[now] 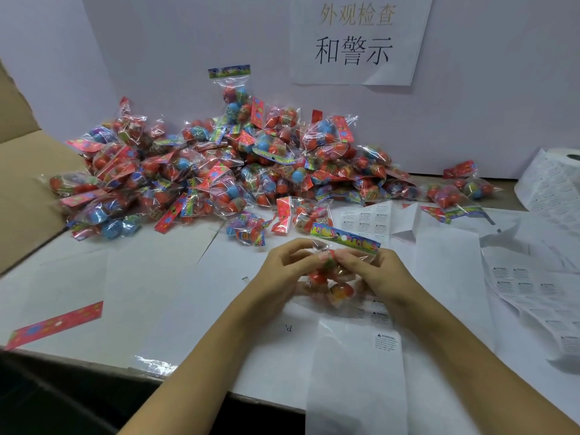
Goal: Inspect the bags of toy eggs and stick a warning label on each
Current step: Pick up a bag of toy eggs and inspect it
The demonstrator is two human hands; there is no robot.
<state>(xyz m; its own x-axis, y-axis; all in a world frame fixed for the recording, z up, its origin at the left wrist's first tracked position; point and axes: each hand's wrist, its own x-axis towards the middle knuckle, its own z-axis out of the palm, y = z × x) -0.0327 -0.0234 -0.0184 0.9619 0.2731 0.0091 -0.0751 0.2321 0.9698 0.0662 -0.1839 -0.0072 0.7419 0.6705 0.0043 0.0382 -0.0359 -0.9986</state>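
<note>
A clear bag of toy eggs (332,282) with a colourful header card is held over the middle of the table. My left hand (284,271) grips its left side, fingers curled round the plastic. My right hand (373,271) pinches it from the right, just below the header. A strip of label backing (361,372) with one warning label (385,342) lies just below my hands. A large heap of bagged eggs (219,171) fills the back of the table.
A roll of labels (555,180) stands at the right edge, with used backing sheets (530,287) spread below it. A cardboard box flap (22,189) rises on the left. A loose pink header card (56,324) lies front left. A paper sign (357,39) hangs on the wall.
</note>
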